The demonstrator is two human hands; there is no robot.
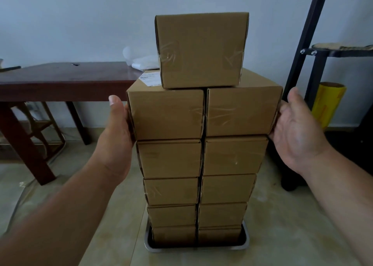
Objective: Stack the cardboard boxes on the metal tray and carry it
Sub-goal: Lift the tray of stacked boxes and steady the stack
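A tall stack of brown cardboard boxes point(201, 156) stands on a metal tray point(196, 249) on the floor, two columns side by side, several layers high. One single box point(201, 49) sits centred on top. My left hand point(116, 136) lies flat against the left side of the upper-left box point(167, 114), thumb up. On the other side my right hand point(298, 128) is spread, palm facing the upper-right box point(242, 110), fingertips at its right edge. Neither hand grips anything.
A dark red wooden table point(64, 82) stands at the left with a white bag point(145, 62) on it and a chair point(38, 128) beneath. At the right stands a black metal rack point(308, 49) with a yellow film roll point(328, 104) beside it. Tiled floor surrounds the tray.
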